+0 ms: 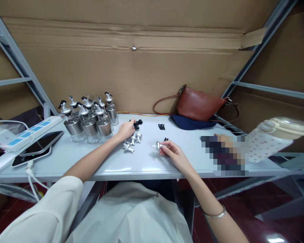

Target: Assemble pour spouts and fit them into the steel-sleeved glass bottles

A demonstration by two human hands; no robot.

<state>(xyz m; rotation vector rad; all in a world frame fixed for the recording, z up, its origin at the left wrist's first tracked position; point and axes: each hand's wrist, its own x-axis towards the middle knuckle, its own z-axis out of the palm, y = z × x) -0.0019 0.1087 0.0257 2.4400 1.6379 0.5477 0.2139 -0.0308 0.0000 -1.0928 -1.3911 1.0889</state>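
Observation:
My right hand (174, 153) pinches a silver pourer spout (158, 145), its pale stem pointing left above the table. Over a small pile of black plastic parts (140, 122), my left hand (127, 130) has its fingers closed on one of them; the fingertips are partly hidden. Several loose silver pourer spouts (129, 147) lie just below the left wrist. More small black parts (161, 127) sit in a row between and beyond the hands. A couple of black bits (166, 139) show just behind my right fingers.
Several glass-and-steel oil bottles (89, 127) with pourers stand at the left. Beside them are a power strip (31, 133) and a phone (42, 143). A brown bag (200, 103) rests on a dark blue cap (192, 123). A dotted tumbler (271, 141) stands at the right.

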